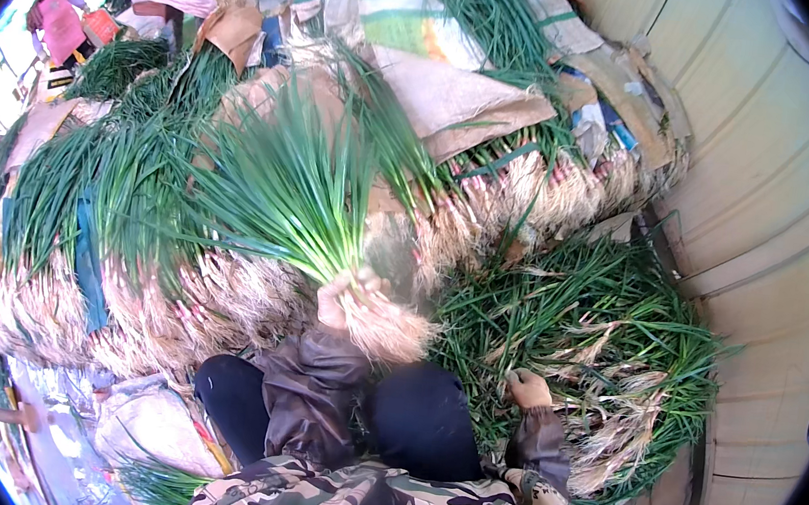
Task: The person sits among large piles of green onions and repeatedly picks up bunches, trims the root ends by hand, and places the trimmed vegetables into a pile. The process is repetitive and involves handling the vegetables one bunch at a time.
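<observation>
In front of my knees, my left hand (335, 300) is closed around the base of a bunch of green onions (318, 232). The long leaves fan out up and to the left, and a tuft of pale stringy roots (392, 331) hangs out to the right of the fist. My right hand (529, 389) is beside my right knee, at the near edge of a heap of loose green leaves and stalks (576, 307). Its fingers are curled; whether they pinch anything is hidden.
Rooted onion bunches (142, 284) lie in a row at the left, others (530, 184) at the upper right under sacking (457, 99). A panelled wall (764, 275) bounds the right side. A white sack (161, 423) lies lower left. Two people in pink are beyond, upper left.
</observation>
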`<state>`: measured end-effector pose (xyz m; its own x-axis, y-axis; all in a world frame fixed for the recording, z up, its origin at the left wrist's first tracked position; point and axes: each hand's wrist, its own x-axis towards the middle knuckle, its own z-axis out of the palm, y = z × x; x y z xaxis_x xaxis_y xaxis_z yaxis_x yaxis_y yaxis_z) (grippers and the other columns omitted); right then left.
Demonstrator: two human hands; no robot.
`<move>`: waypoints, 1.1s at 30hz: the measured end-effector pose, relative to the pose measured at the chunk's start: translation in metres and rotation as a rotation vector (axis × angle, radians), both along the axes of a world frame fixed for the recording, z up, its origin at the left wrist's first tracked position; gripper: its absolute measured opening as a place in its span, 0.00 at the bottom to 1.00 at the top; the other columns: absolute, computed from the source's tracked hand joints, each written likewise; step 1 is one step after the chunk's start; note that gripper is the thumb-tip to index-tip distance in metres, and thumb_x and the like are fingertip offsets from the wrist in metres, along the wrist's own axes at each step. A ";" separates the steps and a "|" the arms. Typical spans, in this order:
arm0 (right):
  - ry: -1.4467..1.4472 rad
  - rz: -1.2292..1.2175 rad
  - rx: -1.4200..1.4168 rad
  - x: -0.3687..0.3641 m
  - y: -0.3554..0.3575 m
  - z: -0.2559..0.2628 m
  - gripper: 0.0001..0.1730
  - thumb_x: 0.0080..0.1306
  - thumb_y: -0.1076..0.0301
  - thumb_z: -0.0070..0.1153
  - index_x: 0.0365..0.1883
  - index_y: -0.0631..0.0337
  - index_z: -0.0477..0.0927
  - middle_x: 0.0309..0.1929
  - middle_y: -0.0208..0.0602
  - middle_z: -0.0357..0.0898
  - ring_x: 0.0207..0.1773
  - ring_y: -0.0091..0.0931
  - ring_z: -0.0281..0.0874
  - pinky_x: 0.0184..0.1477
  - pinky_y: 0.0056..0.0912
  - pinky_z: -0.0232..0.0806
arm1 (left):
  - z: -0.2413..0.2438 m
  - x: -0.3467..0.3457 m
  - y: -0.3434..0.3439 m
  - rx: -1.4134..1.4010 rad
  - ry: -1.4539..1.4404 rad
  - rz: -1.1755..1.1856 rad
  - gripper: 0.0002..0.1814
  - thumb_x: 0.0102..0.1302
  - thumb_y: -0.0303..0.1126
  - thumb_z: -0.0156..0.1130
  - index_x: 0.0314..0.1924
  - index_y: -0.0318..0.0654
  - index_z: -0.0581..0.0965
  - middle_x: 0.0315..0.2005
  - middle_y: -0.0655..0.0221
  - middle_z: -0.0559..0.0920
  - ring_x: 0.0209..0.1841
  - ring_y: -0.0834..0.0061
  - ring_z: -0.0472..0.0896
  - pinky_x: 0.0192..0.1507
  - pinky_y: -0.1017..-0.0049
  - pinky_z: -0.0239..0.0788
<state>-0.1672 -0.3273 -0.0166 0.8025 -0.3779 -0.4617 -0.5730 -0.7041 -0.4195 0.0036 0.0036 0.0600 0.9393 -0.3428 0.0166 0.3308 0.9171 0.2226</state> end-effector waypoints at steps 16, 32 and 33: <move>-1.415 -0.268 0.693 -0.045 0.045 0.212 0.20 0.65 0.65 0.50 0.54 0.62 0.69 0.46 0.32 0.74 0.40 0.16 0.69 0.39 0.14 0.62 | 0.188 -0.056 0.020 -0.053 -0.206 0.248 0.18 0.51 0.29 0.60 0.43 0.31 0.73 0.34 0.61 0.79 0.36 0.68 0.77 0.45 0.65 0.70; -1.827 0.510 0.307 0.035 0.221 0.240 0.30 0.66 0.50 0.38 0.49 0.70 0.71 0.51 0.51 0.71 0.55 0.39 0.68 0.60 0.40 0.56 | 0.126 -0.088 0.018 -0.062 -0.109 0.440 0.17 0.66 0.45 0.47 0.40 0.37 0.71 0.33 0.61 0.75 0.34 0.66 0.75 0.40 0.66 0.72; -1.659 0.663 0.138 0.048 0.217 0.250 0.26 0.66 0.53 0.39 0.49 0.68 0.73 0.49 0.49 0.72 0.55 0.40 0.67 0.59 0.40 0.55 | 0.117 -0.090 -0.025 0.009 0.130 0.361 0.19 0.68 0.46 0.43 0.43 0.36 0.70 0.34 0.62 0.75 0.37 0.68 0.74 0.43 0.70 0.71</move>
<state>-0.1191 -0.1104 0.2335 0.3998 0.1354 0.9066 0.8014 -0.5317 -0.2740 -0.0865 -0.0210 0.1768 0.9937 0.0103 -0.1118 0.0133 0.9779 0.2084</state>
